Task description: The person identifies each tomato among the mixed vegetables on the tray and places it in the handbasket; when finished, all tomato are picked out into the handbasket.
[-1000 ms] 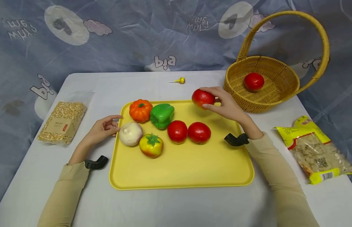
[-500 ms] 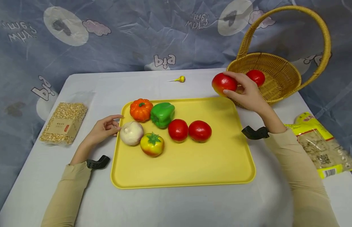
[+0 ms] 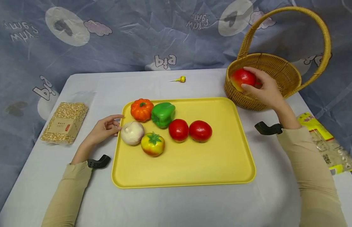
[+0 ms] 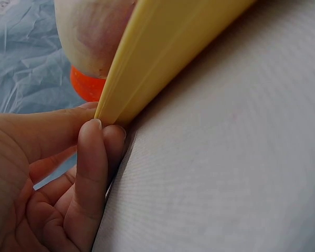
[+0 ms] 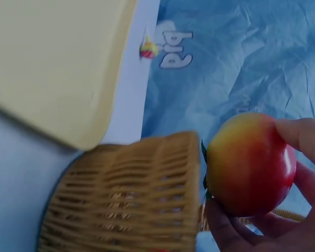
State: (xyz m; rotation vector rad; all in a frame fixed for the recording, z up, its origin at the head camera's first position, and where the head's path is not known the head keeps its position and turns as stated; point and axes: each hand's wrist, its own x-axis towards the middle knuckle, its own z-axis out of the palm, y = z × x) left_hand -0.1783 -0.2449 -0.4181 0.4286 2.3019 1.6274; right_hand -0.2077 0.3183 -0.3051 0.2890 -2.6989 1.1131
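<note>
In the head view, my right hand holds a red-and-yellow tomato over the wicker basket. Green leaves show on its underside in the right wrist view. Another red tomato in the basket is almost wholly hidden behind the hand. At the left, my left hand pinches the rim of the yellow tray, close beside a white garlic bulb. On the tray also lie an orange pumpkin, a green bell pepper, a yellow-red tomato and two red tomatoes.
A bag of corn kernels lies left of the tray. Behind the tray is a wrapped lollipop. A yellow-edged food bag lies at the right, partly covered by the right sleeve. The basket's tall handle arches above it.
My right hand has carried the tomato from above the tray, rightward and back, to over the basket. The left hand keeps its place at the tray's rim.
</note>
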